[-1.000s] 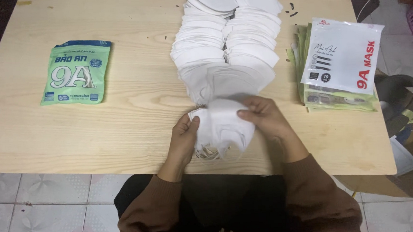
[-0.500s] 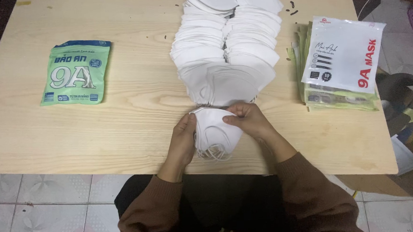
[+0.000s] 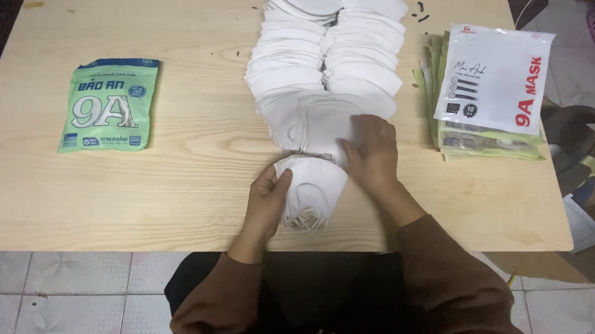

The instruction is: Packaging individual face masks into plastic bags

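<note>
Near the lower middle of the frame, the left hand (image 3: 266, 198) rests on a small stack of folded white masks (image 3: 310, 187) lying on the wooden table (image 3: 174, 168), with its thumb and fingers curled around the stack's left edge, gripping it; the ear loops spill out at the stack's lower end toward the table's near edge. Just to the right and slightly above, the right hand (image 3: 372, 149) lies palm down with its fingers spread a little and flat on the nearest mask of two long rows of white masks (image 3: 329, 62), pressing it rather than clamping it. These rows overlap like shingles and run from the middle of the frame up to the top edge. At the left of the frame a green sealed pouch (image 3: 109, 104) lies flat and well apart from the hands; whether it holds anything cannot be told. At the right, a pile of flat packets (image 3: 490, 107) sits near the table's right edge, the top one white with red and black print and green ones beneath it; their contents are hidden. Both brown sleeves (image 3: 442, 282) reach in from the bottom of the frame.
</note>
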